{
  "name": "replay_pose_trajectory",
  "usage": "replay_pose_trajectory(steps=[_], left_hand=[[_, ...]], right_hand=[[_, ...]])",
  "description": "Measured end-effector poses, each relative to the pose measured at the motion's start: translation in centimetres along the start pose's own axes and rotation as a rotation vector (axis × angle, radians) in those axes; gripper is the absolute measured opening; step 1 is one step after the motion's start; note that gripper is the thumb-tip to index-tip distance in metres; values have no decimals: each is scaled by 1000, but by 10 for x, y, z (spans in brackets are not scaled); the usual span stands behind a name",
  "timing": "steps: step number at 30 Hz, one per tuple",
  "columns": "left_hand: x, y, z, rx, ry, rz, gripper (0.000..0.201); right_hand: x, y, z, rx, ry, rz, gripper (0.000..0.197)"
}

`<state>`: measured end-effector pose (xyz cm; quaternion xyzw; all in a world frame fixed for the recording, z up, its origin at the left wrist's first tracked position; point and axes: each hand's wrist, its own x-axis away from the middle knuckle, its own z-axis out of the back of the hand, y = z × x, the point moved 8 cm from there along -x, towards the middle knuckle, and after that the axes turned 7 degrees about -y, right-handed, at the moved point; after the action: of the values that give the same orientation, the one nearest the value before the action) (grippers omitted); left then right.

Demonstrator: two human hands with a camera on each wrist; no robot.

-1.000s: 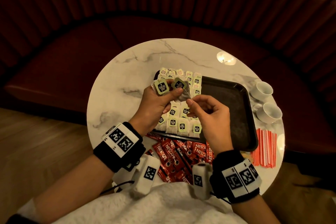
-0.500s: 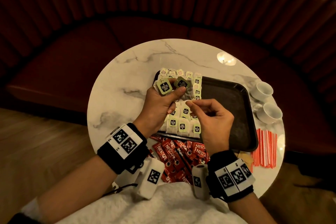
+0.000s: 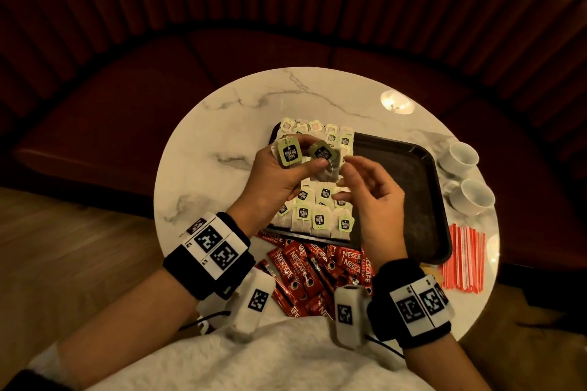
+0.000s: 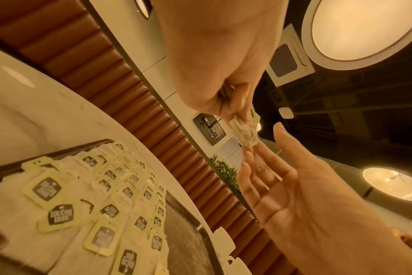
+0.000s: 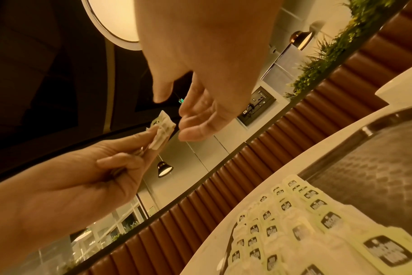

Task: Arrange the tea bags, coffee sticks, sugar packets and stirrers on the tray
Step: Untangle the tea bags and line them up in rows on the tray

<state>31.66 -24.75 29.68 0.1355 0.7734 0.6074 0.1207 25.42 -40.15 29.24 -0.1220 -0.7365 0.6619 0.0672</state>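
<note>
1. Over the left half of the black tray (image 3: 422, 194), both hands are raised above the rows of tea bags (image 3: 319, 219) already laid flat there, tags facing up.
2. The left hand (image 3: 279, 181) pinches a small bunch of held tea bags (image 3: 327, 170) between thumb and fingers. Two green tags (image 3: 290, 153) stand up above the thumb, print legible. In the left wrist view the crumpled paper of a bag pokes out past the fingertips.
3. The right hand (image 3: 376, 197) is spread, fingers relaxed and loosely curved, holding nothing. Its fingertips (image 3: 349, 159) sit just beside the held bunch; whether they touch it cannot be told from the head view. The right wrist view shows a narrow gap between the nearest finger and the bag.
4. The right half of the tray is bare dark surface.
5. The tray rests on a round marble table (image 3: 222, 136).
6. Red coffee sticks (image 3: 305, 267) lie in a loose overlapping pile on the table, against the near edge of the tray, between the wrists.
7. A bundle of red and white stirrers (image 3: 465, 257) lies on the table just right of the tray's near right corner.
8. Two white cups (image 3: 467, 178) stand on the table to the right of the tray, near each other.
9. Sugar packets cannot be made out.
10. A dark red padded bench (image 3: 127, 105) curves behind the table.
</note>
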Motion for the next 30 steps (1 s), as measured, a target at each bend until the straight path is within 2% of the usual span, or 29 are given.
replay_pose_trajectory(steps=[3,7,11,15,19,24,27,30], left_hand=[[3,7,-5,-39,-34,-32,30],[4,15,-11,-3,-67,-62,38],[0,9,-6,45,-38,-2,24],[-4,5,-2,56,-30,7,31],[-6,11,1,2,35,-24,23],[-7,5,0,112,16,-5,20],[-6,1,-1,123,-14,34,13],[-7,-2,2,119,11,60,11]], right_hand=[[-2,-2,-7,73,-91,-12,18],[-3,-3,-1,88,-75,10,17],[-3,-3,0,67,-79,8,20],[-3,-2,-3,56,-98,-13,19],[-4,0,-3,69,-99,-43,11],[-6,-5,-1,81,-119,-5,29],[-7,-10,9,89,-36,62,25],[-8,-11,10,70,-45,59,19]])
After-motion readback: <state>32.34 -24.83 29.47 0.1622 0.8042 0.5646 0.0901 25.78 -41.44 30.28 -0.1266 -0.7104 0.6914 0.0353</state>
